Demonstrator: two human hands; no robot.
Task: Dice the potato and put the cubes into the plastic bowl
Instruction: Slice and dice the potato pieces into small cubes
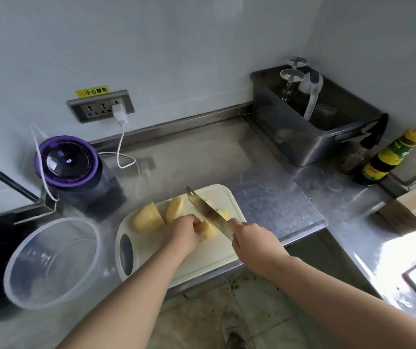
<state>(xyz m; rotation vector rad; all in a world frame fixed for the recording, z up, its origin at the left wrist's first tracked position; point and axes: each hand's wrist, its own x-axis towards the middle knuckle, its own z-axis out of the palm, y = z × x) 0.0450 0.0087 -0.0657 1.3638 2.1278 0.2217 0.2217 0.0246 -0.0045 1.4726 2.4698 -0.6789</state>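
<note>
**Firm, slick potato under the blade**

Head view: the left hand [184, 231] curls its fingers over a potato piece [208, 231] on the cutting board [201, 260]. The right hand [249, 239] grips the knife [205, 210], with the blade just beside those fingers. The peeled flesh is probably stiff but slippery, so pin it flat side down. The plastic bowl [9, 263] stands to the left.
</note>
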